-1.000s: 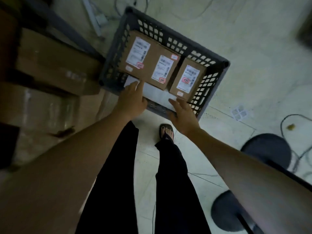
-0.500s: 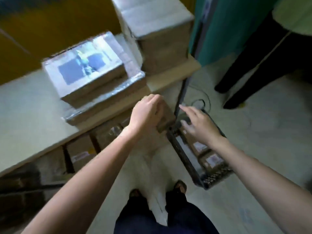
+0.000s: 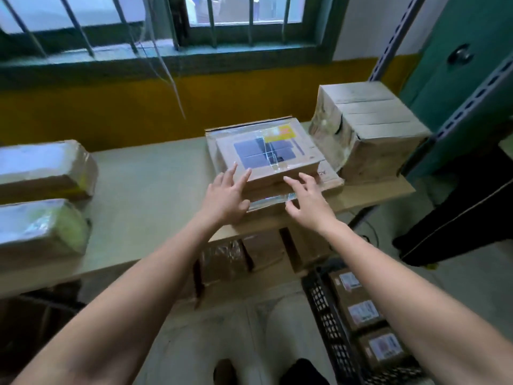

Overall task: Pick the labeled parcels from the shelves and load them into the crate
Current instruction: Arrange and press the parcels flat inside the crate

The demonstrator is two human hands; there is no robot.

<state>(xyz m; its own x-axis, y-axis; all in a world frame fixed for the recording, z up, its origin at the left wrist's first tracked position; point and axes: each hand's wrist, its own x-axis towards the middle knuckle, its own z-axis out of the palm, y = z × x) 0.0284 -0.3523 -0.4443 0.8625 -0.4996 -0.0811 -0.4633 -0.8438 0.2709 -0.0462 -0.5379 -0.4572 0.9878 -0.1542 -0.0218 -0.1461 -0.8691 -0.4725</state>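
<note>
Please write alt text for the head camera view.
Both open hands, left hand and right hand, reach toward a flat cardboard parcel stacked on a shelf. A dark crate holding labeled parcels sits on the floor below.

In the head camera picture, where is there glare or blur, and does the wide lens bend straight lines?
Head view: daylight from the window glares on the tape of the flat box and on the wrapped parcels at the left edge, which look smeared; the shelf post leans strongly; the labels in the crate are too soft to read.
</note>
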